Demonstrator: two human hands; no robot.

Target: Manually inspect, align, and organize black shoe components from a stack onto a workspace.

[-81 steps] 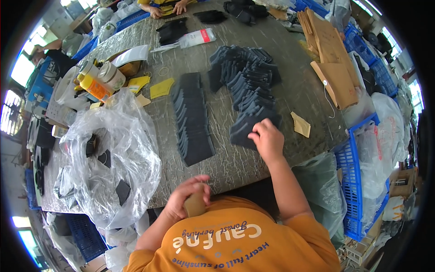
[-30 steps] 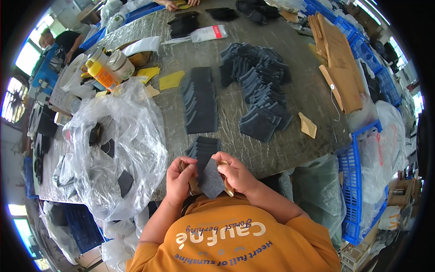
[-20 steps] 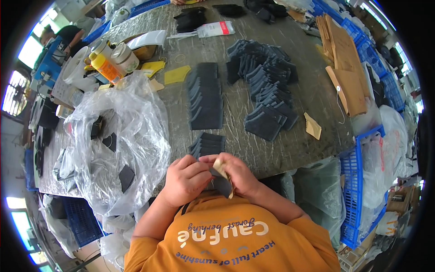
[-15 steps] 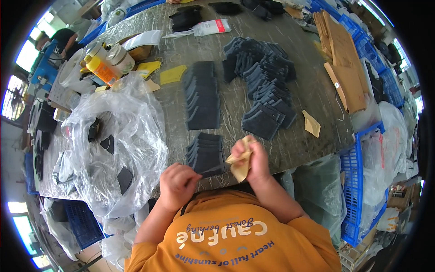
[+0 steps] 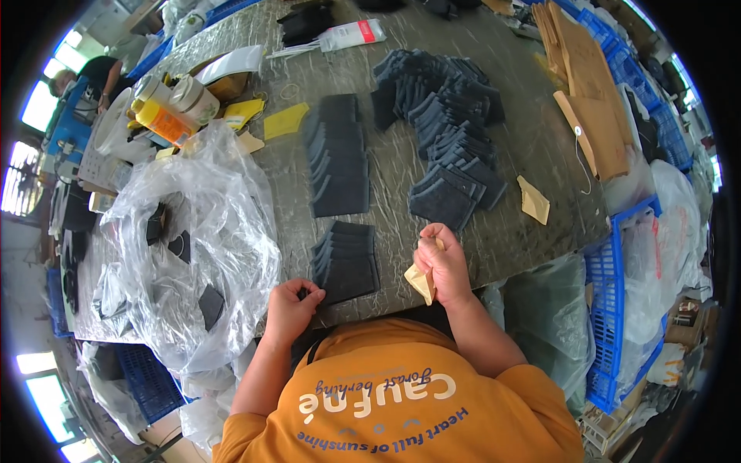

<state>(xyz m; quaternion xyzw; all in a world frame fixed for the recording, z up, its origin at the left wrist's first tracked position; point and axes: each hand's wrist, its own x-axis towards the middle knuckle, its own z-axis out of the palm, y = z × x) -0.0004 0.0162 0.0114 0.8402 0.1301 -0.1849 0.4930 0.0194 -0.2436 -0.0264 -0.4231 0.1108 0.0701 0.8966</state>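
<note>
A short row of overlapping dark grey fabric-like pieces [image 5: 347, 278] lies on the table just in front of me. My left hand [image 5: 292, 310] is at the near left corner of the closest piece, thumb and fingertips pressed together; whether anything is pinched between them is hidden. To the right of the row, my right hand [image 5: 446, 266] is closed around a crumpled tan piece [image 5: 419, 284], its lower part sticking out below the fingers. Farther off lie a longer row of the same dark pieces [image 5: 340, 162] and a big curving heap of them [image 5: 451, 147].
A large clear plastic bag [image 5: 201, 247] with dark scraps covers the left side. Behind it stand an orange bottle [image 5: 164, 121] and white jars [image 5: 194, 99]. A tan scrap [image 5: 533, 200] and brown paper sheets [image 5: 590, 131] lie right. A blue crate [image 5: 606, 316] stands beside the table edge.
My left hand has slid left along the near edge of the closest dark piece to its corner. My right hand, still gripping the tan piece, has moved right, away from the row.
</note>
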